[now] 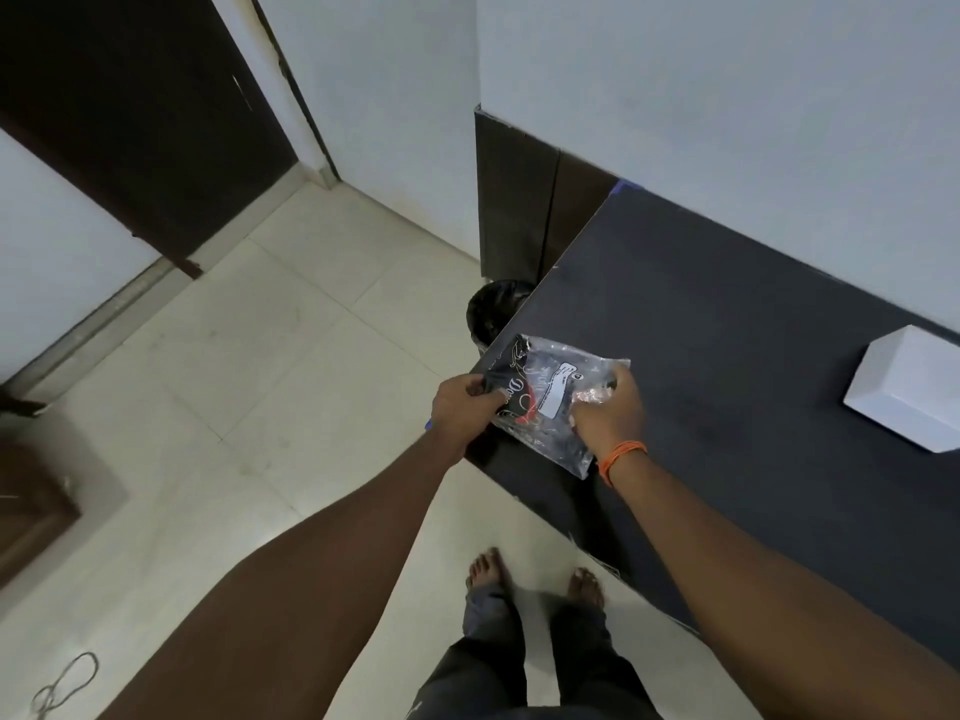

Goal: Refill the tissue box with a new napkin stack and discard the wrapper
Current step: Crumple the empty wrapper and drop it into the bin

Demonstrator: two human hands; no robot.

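A clear plastic wrapper (550, 392) with black and red print lies flat at the near left corner of the dark table (727, 314). My left hand (462, 407) pinches its left edge over the table corner. On the wrapper's right side rests my right hand (608, 407), fingers closed on the plastic; an orange thread is tied around that wrist. The wrapper looks empty and see-through. A white box (909, 392) stands on the table at the far right, partly cut off by the frame edge. Its opening is not visible.
A bin lined with a black bag (493, 309) stands on the floor just beyond the table's left corner, partly hidden by it. Dark cabinet panels (524, 210) back it. Pale floor tiles (260, 356) spread left. My bare feet (535, 579) stand by the table's front edge.
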